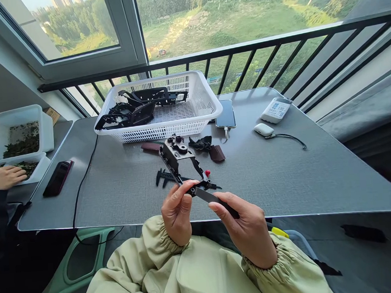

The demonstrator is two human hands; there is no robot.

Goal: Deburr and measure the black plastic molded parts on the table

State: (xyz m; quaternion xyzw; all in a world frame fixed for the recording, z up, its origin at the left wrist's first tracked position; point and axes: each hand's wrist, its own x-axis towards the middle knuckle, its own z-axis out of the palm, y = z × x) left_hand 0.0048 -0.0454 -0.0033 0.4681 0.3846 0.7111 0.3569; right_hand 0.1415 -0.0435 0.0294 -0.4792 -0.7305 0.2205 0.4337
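Observation:
My left hand (178, 211) is closed on the near end of a black plastic frame (176, 153), pinching it between thumb and fingers. The frame is tilted up above the table, its far end pointing away from me. In my right hand (244, 226) is a flat dark grey strip (209, 197), which looks like a file or sanding stick. Its tip meets or nearly meets the frame's near corner, beside my left fingertips. Beneath the frame lies a black caliper (166, 176), partly hidden. A small red object (207, 172) shows just right of the frame.
A white basket (154, 134) holding several black plastic parts stands behind the frame. Dark cloth (200, 143) and a brown-red piece (217, 153) lie nearby. Phones (58, 178), a cable (83, 182) and a white case (263, 130) rest around. Another person's hand (3, 177) reaches into a leaf-filled container.

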